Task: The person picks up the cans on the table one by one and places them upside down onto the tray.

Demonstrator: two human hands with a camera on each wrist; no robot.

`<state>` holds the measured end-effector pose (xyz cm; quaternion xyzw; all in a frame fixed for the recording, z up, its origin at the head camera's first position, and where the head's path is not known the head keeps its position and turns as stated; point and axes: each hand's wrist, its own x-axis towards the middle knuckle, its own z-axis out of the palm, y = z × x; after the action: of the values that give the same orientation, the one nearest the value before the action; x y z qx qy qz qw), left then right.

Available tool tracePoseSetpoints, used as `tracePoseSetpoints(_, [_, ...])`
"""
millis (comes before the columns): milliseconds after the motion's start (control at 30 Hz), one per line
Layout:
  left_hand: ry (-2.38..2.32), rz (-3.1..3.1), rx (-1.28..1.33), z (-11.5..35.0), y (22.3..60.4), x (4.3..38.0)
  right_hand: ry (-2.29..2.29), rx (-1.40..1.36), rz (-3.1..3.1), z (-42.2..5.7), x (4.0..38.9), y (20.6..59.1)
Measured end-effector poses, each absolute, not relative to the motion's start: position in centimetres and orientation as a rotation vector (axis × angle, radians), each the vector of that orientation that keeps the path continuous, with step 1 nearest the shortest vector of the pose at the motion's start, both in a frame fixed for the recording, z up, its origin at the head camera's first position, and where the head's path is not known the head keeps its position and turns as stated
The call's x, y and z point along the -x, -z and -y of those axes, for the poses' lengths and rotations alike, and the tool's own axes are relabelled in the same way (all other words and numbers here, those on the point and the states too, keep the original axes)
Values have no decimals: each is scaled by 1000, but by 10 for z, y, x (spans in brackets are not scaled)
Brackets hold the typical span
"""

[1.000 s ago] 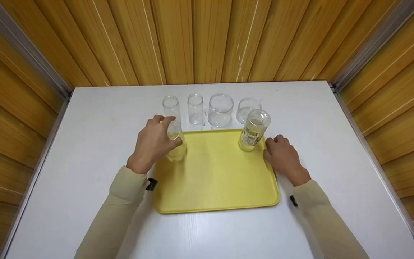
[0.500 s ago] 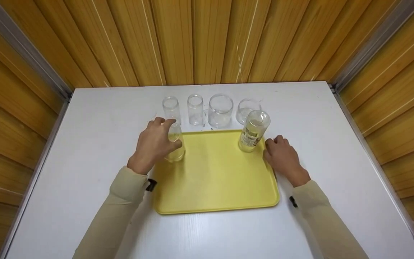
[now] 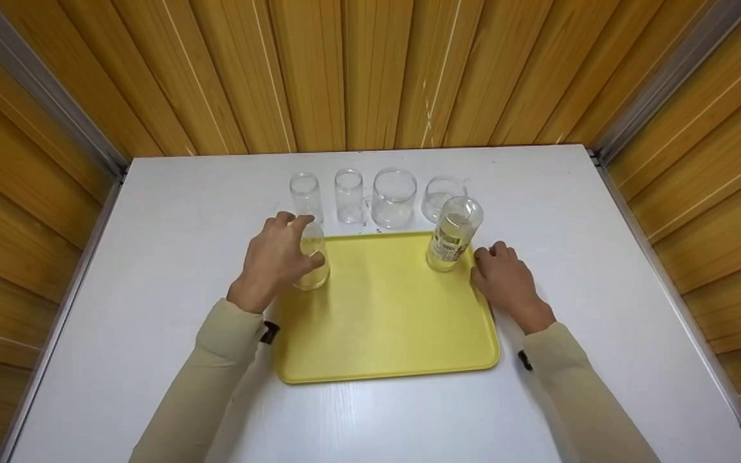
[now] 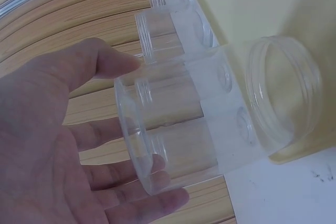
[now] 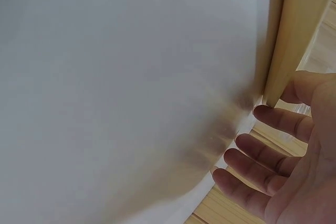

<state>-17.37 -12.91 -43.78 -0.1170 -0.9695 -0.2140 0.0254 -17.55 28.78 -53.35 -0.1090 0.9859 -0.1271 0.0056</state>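
Note:
My left hand point(image 3: 273, 256) grips a tall clear cup point(image 3: 314, 278) around its upper end, thumb on one side and fingers on the other. The cup stands upright at the back left of the yellow tray point(image 3: 386, 321), its lower end over the tray surface. In the left wrist view the hand point(image 4: 58, 124) reaches around the near rim of the cup point(image 4: 236, 98). At the tray's right edge, my right hand point(image 3: 507, 278) pinches the rim, thumb above and index finger below in the right wrist view. A printed clear cup point(image 3: 453, 235) stands at the tray's back right corner.
Behind the tray, several clear vessels stand in a row: two narrow ones point(image 3: 306, 193) on the left, a wide one point(image 3: 395, 198) and a low one point(image 3: 438, 193) on the right. The white table point(image 3: 171, 225) meets wood-patterned walls point(image 3: 370, 77).
The cup in my left hand has shifted slightly left and now stands straighter on the tray. My right hand and the other vessels keep their places.

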Motion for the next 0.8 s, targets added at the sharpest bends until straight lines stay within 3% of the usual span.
tracePoseSetpoints(800, [627,3013,406,128,434,172,376,365,-3122,-288,175,537])
